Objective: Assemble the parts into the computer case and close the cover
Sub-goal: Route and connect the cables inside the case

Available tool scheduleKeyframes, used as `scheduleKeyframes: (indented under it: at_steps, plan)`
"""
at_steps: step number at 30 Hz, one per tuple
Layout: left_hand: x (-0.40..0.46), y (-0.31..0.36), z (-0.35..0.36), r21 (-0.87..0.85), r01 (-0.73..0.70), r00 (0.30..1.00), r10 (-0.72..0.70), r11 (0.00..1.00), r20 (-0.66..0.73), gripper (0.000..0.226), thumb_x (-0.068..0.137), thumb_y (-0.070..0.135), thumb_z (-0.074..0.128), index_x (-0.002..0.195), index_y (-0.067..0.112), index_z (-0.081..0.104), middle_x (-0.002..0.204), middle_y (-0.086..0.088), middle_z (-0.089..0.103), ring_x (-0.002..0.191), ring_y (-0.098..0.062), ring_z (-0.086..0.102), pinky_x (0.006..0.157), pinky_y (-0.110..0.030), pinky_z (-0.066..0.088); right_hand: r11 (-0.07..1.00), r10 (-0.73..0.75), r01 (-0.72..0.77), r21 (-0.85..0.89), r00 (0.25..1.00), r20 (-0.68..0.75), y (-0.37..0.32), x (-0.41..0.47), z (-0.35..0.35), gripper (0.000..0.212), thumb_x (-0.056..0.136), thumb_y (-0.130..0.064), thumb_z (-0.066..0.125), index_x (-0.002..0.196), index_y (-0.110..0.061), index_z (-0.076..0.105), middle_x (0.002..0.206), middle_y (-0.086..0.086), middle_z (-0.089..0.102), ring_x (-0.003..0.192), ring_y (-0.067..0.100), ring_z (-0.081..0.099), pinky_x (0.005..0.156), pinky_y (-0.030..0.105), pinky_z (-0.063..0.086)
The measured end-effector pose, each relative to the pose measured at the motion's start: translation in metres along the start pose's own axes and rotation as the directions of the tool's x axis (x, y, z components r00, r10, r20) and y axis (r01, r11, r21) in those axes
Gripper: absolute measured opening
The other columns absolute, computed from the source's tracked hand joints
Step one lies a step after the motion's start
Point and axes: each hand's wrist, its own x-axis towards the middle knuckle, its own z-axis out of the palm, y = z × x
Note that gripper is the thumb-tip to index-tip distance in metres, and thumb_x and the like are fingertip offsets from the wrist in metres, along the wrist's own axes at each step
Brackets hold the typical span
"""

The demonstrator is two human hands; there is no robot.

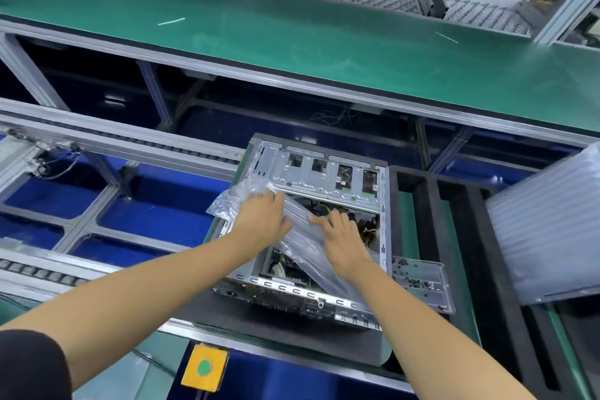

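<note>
Lying open on its side on a black foam pad [285, 339], near the middle of the conveyor line: a silver computer case [328, 182], cover off, drive bays at the far end, cables and boards visible inside. Draped across the opening, a clear plastic bag [302, 237], running from the far left corner down toward the near right edge. Gripping the bunched far end of that bag, fingers curled into the plastic over the left wall of the case: the left hand [259, 217]. Pressing on the same bag nearer the middle of the opening, fingers spread and bent over the plastic: the right hand [341, 237]; whether pinching or only pressing, cannot tell. Just beside the case on the right, a clear tray with small screws [418, 279], and beyond it black foam slots [461, 237]. At far right, a ribbed air-cushion sheet [552, 230], tilted. Near the bottom edge, a yellow box with a green button [204, 367]. Behind, a green belt [292, 36].
</note>
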Motion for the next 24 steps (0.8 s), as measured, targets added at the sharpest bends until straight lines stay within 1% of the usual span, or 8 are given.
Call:
scheduleKeyframes:
  at_steps: [3, 7, 11, 15, 17, 19, 21, 24]
  plan:
    - [0.010, -0.004, 0.000, -0.007, -0.017, 0.979, 0.019, 1.000, 0.203, 0.052, 0.099, 0.052, 0.030, 0.120, 0.011, 0.055, 0.095, -0.007, 0.066, 0.089, -0.026, 0.064, 0.084, -0.040, 0.055, 0.998, -0.039, 0.035, 0.045, 0.996, 0.082, 0.009, 0.001, -0.002, 0.053, 0.098, -0.030, 0.028, 0.152, -0.028, 0.030, 0.114, -0.007, 0.041, 0.097, 0.014, 0.035, 0.093, 0.035, 0.036]
    - [0.041, 0.008, -0.010, 0.028, -0.036, 0.870, 0.017, 0.999, 0.493, 0.065, 0.101, 0.058, 0.025, 0.152, 0.020, 0.036, 0.138, -0.015, 0.059, 0.125, -0.036, 0.057, 0.105, -0.049, 0.045, 0.999, 0.004, -0.003, -0.048, 1.000, 0.031, 0.009, 0.000, -0.005, 0.046, 0.102, -0.031, 0.039, 0.148, -0.025, 0.034, 0.120, 0.000, 0.042, 0.103, 0.017, 0.036, 0.097, 0.038, 0.035]
    - [0.039, 0.010, -0.002, -0.008, 0.071, 0.973, -0.067, 0.997, 0.221, 0.035, 0.102, 0.033, 0.036, 0.120, 0.014, 0.059, 0.099, -0.007, 0.071, 0.085, -0.027, 0.065, 0.070, -0.035, 0.051, 0.997, 0.053, -0.050, 0.056, 0.997, -0.056, 0.005, -0.005, -0.012, 0.029, 0.095, -0.033, 0.050, 0.123, -0.025, 0.047, 0.108, -0.004, 0.039, 0.092, 0.016, 0.037, 0.088, 0.037, 0.039]
    - [0.030, -0.001, 0.002, -0.232, 0.042, 0.998, -0.030, 0.972, 0.054, 0.042, 0.100, 0.051, 0.034, 0.101, 0.023, 0.064, 0.068, 0.007, 0.062, 0.065, -0.011, 0.061, 0.053, -0.025, 0.042, 0.985, -0.031, 0.007, 0.172, 0.990, 0.137, 0.010, -0.018, -0.023, 0.044, 0.083, -0.060, 0.054, 0.106, -0.025, 0.041, 0.092, -0.011, 0.044, 0.075, 0.008, 0.045, 0.070, 0.033, 0.045]
    - [0.030, -0.031, -0.005, -0.225, -0.156, 0.982, 0.175, 0.962, 0.067, 0.053, 0.097, 0.068, 0.026, 0.106, 0.030, 0.061, 0.076, 0.009, 0.068, 0.089, -0.001, 0.060, 0.076, -0.031, 0.052, 0.991, -0.131, 0.135, 0.000, 0.961, 0.243, 0.011, -0.020, -0.022, 0.054, 0.084, -0.064, 0.054, 0.117, -0.023, 0.043, 0.099, -0.010, 0.047, 0.083, 0.011, 0.047, 0.077, 0.037, 0.045]
    - [0.030, -0.070, -0.018, -0.217, -0.345, 0.911, 0.382, 0.913, 0.156, 0.056, 0.094, 0.078, 0.027, 0.119, 0.037, 0.056, 0.109, 0.016, 0.068, 0.117, 0.002, 0.046, 0.121, -0.035, 0.024, 0.990, -0.135, 0.144, -0.010, 0.946, 0.293, 0.010, -0.016, -0.026, 0.056, 0.092, -0.055, 0.056, 0.132, -0.019, 0.039, 0.108, -0.003, 0.049, 0.094, 0.019, 0.051, 0.077, 0.039, 0.048]
    - [0.030, -0.104, -0.030, -0.293, -0.367, 0.857, 0.444, 0.883, 0.263, 0.052, 0.090, 0.079, 0.043, 0.129, 0.047, 0.053, 0.135, 0.020, 0.051, 0.131, 0.002, 0.036, 0.120, -0.033, 0.022, 0.993, -0.114, 0.102, 0.052, 0.944, 0.309, 0.008, -0.010, -0.028, 0.054, 0.100, -0.043, 0.055, 0.142, -0.017, 0.035, 0.113, 0.002, 0.052, 0.100, 0.027, 0.060, 0.078, 0.044, 0.055]
    - [0.036, -0.114, -0.033, -0.267, -0.330, 0.849, 0.408, 0.906, 0.336, 0.044, 0.095, 0.047, 0.063, 0.137, 0.052, 0.052, 0.131, 0.016, 0.053, 0.121, -0.003, 0.048, 0.101, -0.031, 0.046, 0.996, -0.087, 0.077, 0.042, 0.941, 0.326, 0.005, -0.008, -0.027, 0.053, 0.105, -0.032, 0.051, 0.151, -0.013, 0.031, 0.128, 0.007, 0.054, 0.104, 0.030, 0.062, 0.083, 0.047, 0.056]
